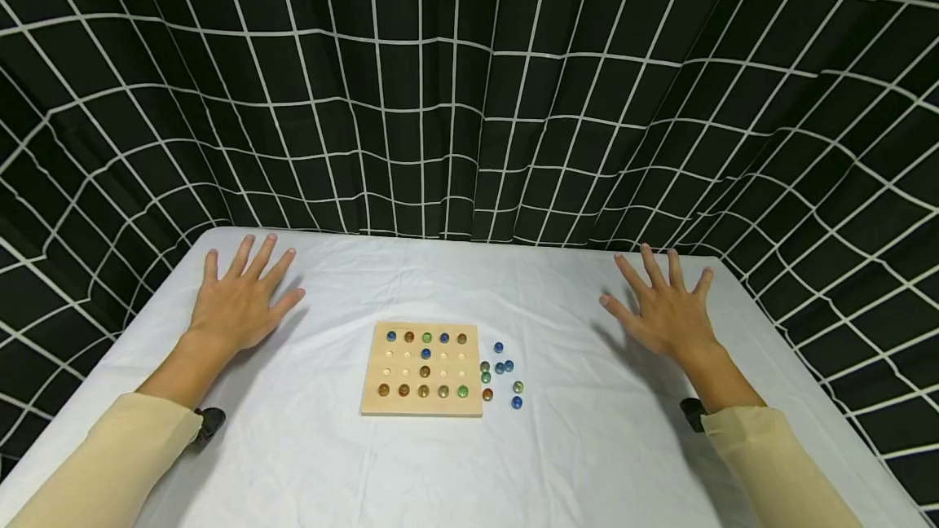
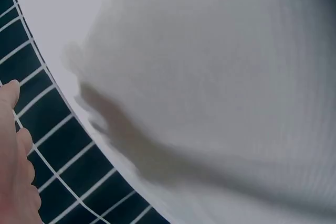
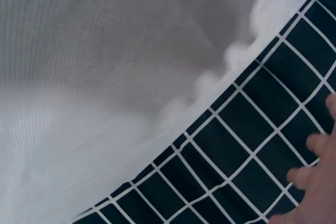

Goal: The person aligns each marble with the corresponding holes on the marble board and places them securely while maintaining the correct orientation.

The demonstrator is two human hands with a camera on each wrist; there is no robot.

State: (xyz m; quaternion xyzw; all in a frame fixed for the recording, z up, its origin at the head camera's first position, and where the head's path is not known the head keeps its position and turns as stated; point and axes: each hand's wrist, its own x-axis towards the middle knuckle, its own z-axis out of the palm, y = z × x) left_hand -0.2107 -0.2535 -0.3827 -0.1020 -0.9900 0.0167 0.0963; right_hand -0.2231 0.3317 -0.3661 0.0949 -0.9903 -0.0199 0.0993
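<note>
Sleeves nearest; our left hand (image 1: 238, 300) and right hand (image 1: 663, 308) lay spread flat, holding nothing. Marbles (image 1: 502, 377) beside wooden board (image 1: 423, 369) looked hard, slick, roll-prone; pinch singly.

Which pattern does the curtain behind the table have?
The curtain is black with a grid of thin white lines; the head view shows it best.

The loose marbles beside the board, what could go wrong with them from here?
The loose marbles lie free on the smooth cloth right of the board, so a nudge may roll them away. The right hand hovers open nearby and could brush them when it reaches. A bumped board might shake its seated marbles out.
</note>
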